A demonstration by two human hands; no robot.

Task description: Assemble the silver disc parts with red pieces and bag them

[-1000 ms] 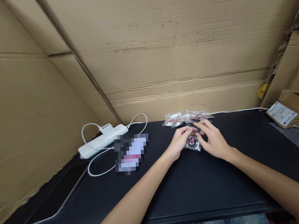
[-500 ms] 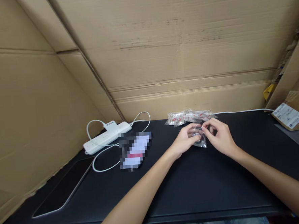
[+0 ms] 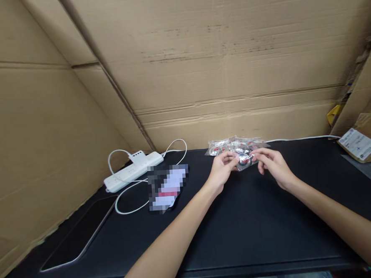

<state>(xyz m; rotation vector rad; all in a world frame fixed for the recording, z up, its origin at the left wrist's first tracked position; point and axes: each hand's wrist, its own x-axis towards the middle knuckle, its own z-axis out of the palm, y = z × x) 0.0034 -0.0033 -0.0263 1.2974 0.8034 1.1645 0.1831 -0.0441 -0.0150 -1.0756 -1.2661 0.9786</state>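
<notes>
Between my hands is a small clear plastic bag [image 3: 244, 160] with a round, silvery item and a red mark inside; its exact kind is unclear. My left hand [image 3: 222, 168] pinches the bag's left side between thumb and fingers. On the opposite side, my right hand [image 3: 271, 163] has thumb and forefinger closed on the bag's upper right edge, its other fingers curled below. Just behind the hands, a row of similar clear bags [image 3: 216, 148] with silvery and red contents lies along the back of the black table [image 3: 254, 231].
A white power strip [image 3: 134, 171] with a looping cable lies left, beside a blurred-out phone-like item [image 3: 169, 188]. Farther left is a dark flat tablet-like panel [image 3: 81, 233]. Cardboard walls [image 3: 225, 69] stand behind and left; a labelled brown package [image 3: 361, 140] sits right.
Both hands have lifted or shifted slightly away from me with the bag. The bag has turned so its round face and red mark show, and my right fingers have opened out a little.
</notes>
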